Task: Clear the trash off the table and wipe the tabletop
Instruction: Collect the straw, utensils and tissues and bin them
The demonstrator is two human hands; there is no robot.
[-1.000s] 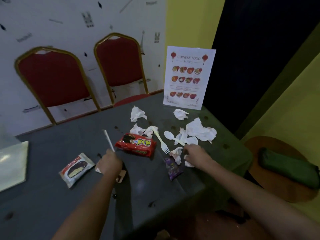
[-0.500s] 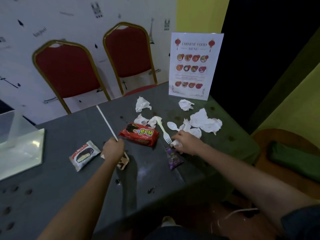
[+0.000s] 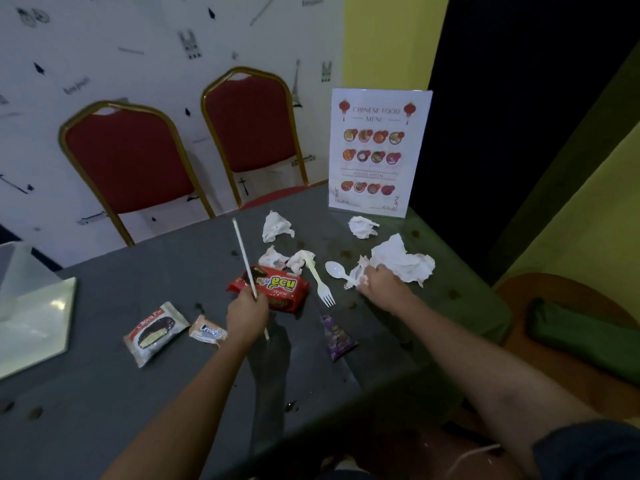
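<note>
Right hand [image 3: 379, 284] moved onto tissues [image 3: 403, 259]; four wrappers [image 3: 268, 289], two hands.

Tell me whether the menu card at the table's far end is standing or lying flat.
Standing. The menu card rises upright from the table, its bottom edge on the tabletop and its printed face toward the camera.

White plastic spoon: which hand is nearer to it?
Right. The right hand sits just beside the spoon, at its handle end among crumpled tissue. The left hand is farther off, past the red snack wrapper, gripping a straw.
</note>
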